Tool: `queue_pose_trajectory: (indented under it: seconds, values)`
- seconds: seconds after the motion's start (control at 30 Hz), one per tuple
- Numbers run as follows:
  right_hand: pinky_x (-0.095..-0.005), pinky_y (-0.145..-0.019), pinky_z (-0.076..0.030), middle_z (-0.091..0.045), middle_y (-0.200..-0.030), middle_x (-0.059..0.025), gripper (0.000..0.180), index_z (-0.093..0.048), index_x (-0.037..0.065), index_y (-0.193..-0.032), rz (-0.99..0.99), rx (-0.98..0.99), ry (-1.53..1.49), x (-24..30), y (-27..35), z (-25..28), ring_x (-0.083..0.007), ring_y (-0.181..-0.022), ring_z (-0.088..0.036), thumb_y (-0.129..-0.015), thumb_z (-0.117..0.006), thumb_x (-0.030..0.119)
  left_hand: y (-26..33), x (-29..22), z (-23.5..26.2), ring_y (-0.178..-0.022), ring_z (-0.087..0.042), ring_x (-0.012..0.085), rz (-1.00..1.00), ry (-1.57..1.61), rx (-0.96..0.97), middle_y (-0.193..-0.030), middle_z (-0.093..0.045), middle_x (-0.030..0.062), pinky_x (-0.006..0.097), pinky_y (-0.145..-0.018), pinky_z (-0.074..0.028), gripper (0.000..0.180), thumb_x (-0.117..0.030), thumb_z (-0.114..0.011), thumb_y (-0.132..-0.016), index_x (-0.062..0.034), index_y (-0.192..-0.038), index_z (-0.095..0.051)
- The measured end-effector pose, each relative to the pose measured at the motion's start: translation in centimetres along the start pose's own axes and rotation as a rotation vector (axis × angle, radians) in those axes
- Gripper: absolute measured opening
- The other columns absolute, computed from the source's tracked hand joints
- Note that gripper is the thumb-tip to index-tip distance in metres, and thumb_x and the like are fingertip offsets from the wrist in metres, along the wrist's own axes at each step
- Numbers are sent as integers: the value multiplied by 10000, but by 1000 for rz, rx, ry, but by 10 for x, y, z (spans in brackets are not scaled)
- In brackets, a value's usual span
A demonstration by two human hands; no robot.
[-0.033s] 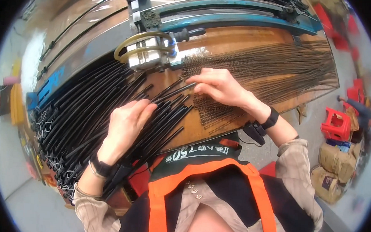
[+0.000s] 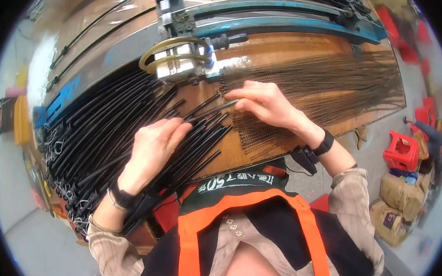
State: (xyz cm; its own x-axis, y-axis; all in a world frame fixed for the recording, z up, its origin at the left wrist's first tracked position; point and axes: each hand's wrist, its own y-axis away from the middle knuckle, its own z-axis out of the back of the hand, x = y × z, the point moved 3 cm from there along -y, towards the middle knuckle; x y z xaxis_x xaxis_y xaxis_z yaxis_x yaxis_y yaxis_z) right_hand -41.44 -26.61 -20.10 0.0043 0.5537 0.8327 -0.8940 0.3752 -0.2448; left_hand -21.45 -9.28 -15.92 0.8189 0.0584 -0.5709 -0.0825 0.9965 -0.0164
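Note:
My left hand (image 2: 156,145) is closed around one black tube (image 2: 210,110), its thumb and fingers pressed together over the bundle. The tube's far end reaches up and right to my right hand (image 2: 264,106), whose thumb and forefinger pinch at its tip. Whether the right fingertips also grip a thin wire cannot be made out. Under and left of my left hand lies a thick heap of black tubes (image 2: 106,113), with metal clips (image 2: 61,146) at their left ends. Thin, twisted brown wires (image 2: 325,81) lie spread beneath and beyond my right hand.
Beyond my hands a metal clamping device (image 2: 177,64) with a yellowish hose stands on the wooden tabletop (image 2: 230,151). A blue rail (image 2: 288,25) runs along the back. A red stool (image 2: 401,150) and cardboard boxes (image 2: 402,194) stand on the floor at right.

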Motion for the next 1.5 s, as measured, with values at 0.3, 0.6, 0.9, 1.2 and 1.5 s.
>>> queue_pose_trajectory:
  seconds: [0.3,0.6,0.9,1.2,1.5]
  values:
    - [-348,-660,-460,-588,-748,-106,263,-679,-18,-1080,-24,-34,25,4,7,4,-248,-680,-562,-931,-600,183,-13,-6,13,-664,-644,376,102,236,179,-770,-663,154,467,-605,-506,319,-359,-557,-965,-79,-861,-667]
    - [-360,-795,-453,-639,-869,-105,276,-651,-18,-1171,94,-45,189,14,5,-2,-282,-908,-550,-924,-589,91,1,-7,3,-634,-650,327,-86,-169,-144,-709,-649,121,439,-569,-522,369,-417,-556,-952,-87,-798,-615]
    - [-380,-815,-456,-653,-900,-119,345,-644,-13,-1189,290,0,521,30,5,0,-299,-903,-561,-849,-585,4,-10,-19,1,-640,-659,310,-29,-167,78,-694,-651,117,429,-567,-529,336,-399,-579,-933,-92,-820,-657]
    - [-362,-546,-451,-559,-729,-88,558,-619,25,-1227,253,-54,509,36,19,10,-283,-661,-545,-676,-612,-61,-35,-45,-16,-626,-635,319,-246,-194,143,-679,-615,123,427,-536,-510,173,-201,-488,-947,-76,-875,-584]
    - [-336,-690,-555,-662,-827,-87,421,-618,65,-1209,186,-666,718,-55,35,134,-222,-722,-645,-913,-662,362,-88,-95,103,-741,-637,337,-229,-924,-43,-867,-632,122,426,-654,-524,353,-183,-576,-950,-198,-1301,-607]
